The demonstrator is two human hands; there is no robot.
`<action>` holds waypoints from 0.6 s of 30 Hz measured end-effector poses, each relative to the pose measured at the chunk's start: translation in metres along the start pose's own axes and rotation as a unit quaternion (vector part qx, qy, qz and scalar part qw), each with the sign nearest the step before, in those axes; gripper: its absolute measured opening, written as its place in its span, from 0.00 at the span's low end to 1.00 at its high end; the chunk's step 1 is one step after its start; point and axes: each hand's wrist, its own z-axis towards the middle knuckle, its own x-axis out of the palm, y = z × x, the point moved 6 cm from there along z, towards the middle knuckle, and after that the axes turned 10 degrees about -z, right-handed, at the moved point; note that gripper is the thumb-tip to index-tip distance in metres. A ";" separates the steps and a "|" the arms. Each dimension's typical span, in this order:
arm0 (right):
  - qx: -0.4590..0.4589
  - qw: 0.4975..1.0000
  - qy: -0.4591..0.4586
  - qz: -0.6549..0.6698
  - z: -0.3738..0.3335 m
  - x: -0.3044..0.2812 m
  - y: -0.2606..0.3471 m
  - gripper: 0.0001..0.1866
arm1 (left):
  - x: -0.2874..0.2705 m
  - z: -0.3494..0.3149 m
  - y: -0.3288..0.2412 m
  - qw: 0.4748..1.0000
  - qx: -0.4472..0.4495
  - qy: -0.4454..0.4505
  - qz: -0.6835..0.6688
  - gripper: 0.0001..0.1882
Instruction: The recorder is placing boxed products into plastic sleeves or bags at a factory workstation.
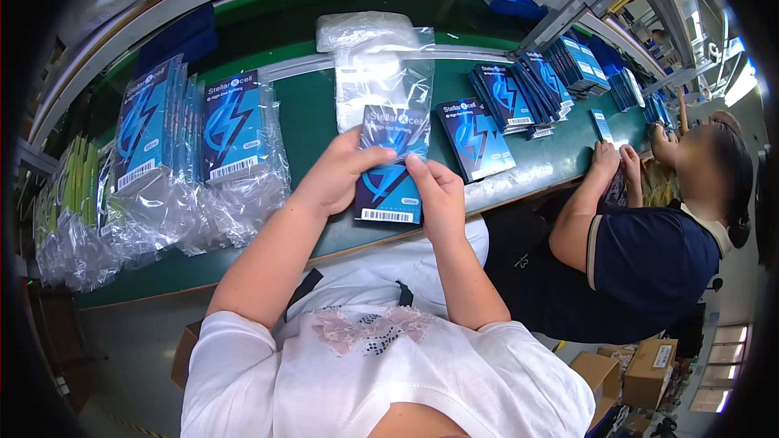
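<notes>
Left hand (350, 167) and right hand (440, 191) pinching blue box (386, 193), clear bag (407, 81) over its top, white lettering (395, 120) high, barcode (388, 216) low, bagged boxes (232, 131) left of blue box

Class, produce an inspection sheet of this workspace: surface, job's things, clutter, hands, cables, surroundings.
Surface: green bench, carrying boxes and packaging.
Job's things: blue box held upright, its upper part seen through a clear bag; bagged blue boxes at left, blue stacks at right.
Clutter: whitish plastic packaging behind the held box; green-edged bagged packs at far left.
Hands: left hand and right hand both grip the box, thumbs on its front.
Cables: nothing seen.
Surroundings: co-worker seated at right; cardboard boxes at lower right; metal frame overhead.
</notes>
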 end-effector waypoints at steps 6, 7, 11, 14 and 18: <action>-0.110 0.977 0.068 -0.167 -0.017 0.028 0.056 0.55 | -0.008 0.000 -0.012 0.993 0.034 0.014 -0.109 0.21; -0.127 0.970 0.057 -0.198 -0.018 0.028 0.063 0.57 | -0.001 -0.003 -0.013 0.994 0.023 0.034 -0.100 0.21; -0.378 0.830 -0.147 -0.382 -0.032 0.003 0.097 0.34 | 0.044 -0.024 -0.001 0.977 -0.063 0.202 -0.027 0.16; -0.464 0.793 -0.328 -0.218 -0.070 -0.014 0.123 0.15 | 0.050 -0.034 0.008 0.959 -0.043 0.272 0.073 0.15; -0.447 0.824 -0.234 -0.258 -0.084 0.003 0.133 0.09 | 0.047 -0.040 0.012 0.986 -0.078 0.146 0.029 0.21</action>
